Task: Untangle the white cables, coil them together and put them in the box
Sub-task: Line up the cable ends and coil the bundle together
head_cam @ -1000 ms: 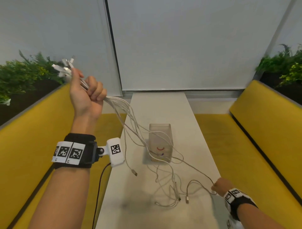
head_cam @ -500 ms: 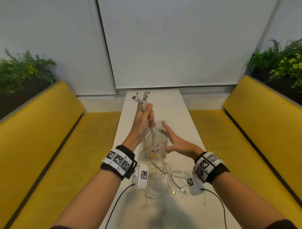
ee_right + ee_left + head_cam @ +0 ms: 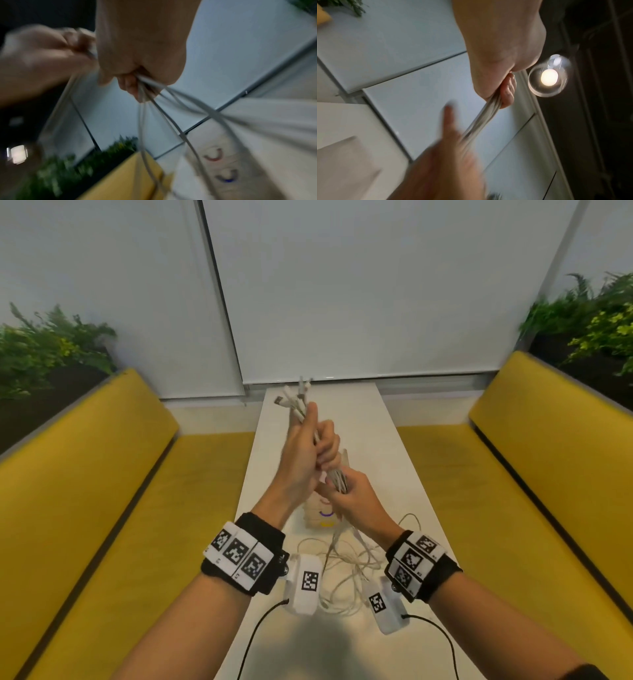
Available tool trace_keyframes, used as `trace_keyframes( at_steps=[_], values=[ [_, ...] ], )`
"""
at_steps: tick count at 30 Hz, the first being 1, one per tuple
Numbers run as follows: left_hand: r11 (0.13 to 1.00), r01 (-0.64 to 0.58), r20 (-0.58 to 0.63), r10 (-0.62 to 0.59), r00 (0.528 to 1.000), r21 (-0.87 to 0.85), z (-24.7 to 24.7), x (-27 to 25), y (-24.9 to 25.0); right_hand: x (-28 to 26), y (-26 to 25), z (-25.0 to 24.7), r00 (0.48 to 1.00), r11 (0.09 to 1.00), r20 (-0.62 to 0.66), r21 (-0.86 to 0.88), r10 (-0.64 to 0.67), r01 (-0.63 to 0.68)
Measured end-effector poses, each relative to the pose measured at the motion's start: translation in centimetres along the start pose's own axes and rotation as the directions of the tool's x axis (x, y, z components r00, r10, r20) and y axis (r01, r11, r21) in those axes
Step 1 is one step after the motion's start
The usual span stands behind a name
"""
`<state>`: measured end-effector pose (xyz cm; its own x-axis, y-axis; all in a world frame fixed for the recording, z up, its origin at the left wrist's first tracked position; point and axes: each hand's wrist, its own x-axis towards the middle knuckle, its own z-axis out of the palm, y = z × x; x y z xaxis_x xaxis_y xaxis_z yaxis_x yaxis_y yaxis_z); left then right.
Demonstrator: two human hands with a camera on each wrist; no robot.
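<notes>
A bundle of white cables [image 3: 337,479] runs upright between both hands above the white table [image 3: 387,446]. My left hand [image 3: 308,453] grips the bundle near its top, and the plug ends [image 3: 294,398] stick out above the fist. Just below, my right hand [image 3: 349,498] is curled round the same bundle [image 3: 142,86]. The loose lengths [image 3: 349,570] hang down and lie tangled on the table near me. A clear box [image 3: 320,515] stands on the table behind the hands, mostly hidden. In the left wrist view the fingers [image 3: 508,90] clamp the strands [image 3: 488,112].
Yellow benches [image 3: 85,474] line both sides of the narrow table. Plants [image 3: 51,347] stand behind each bench back. White blinds [image 3: 342,285] close off the far end. Black leads [image 3: 253,635] trail from the wrist cameras across the near table.
The left hand brought the cable ends from high on the left down to the table's centre line. The right hand left the table, reached in open and now grips the bundle below the left.
</notes>
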<state>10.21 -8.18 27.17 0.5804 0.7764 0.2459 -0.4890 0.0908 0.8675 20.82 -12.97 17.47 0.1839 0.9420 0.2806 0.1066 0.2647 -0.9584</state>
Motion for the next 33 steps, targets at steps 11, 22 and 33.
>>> trace_keyframes(
  at_steps=[11, 22, 33],
  values=[
    [0.938, -0.334, -0.107, 0.324, 0.94, -0.089, -0.8, 0.5, 9.7, -1.7, 4.7, -5.4, 0.995, 0.761, 0.044, -0.647, 0.085, -0.037],
    [0.937, -0.349, -0.117, 0.345, 0.931, -0.018, -1.0, 0.6, 10.9, -1.1, 8.9, -12.8, 0.738, 0.172, -0.022, -0.967, 0.674, -0.186],
    [0.986, -0.065, 0.032, 0.061, 0.998, 0.155, 0.8, 0.4, 2.2, 3.3, -7.7, -4.5, 0.883, 0.974, 0.462, -0.223, 0.08, 0.029]
  ],
)
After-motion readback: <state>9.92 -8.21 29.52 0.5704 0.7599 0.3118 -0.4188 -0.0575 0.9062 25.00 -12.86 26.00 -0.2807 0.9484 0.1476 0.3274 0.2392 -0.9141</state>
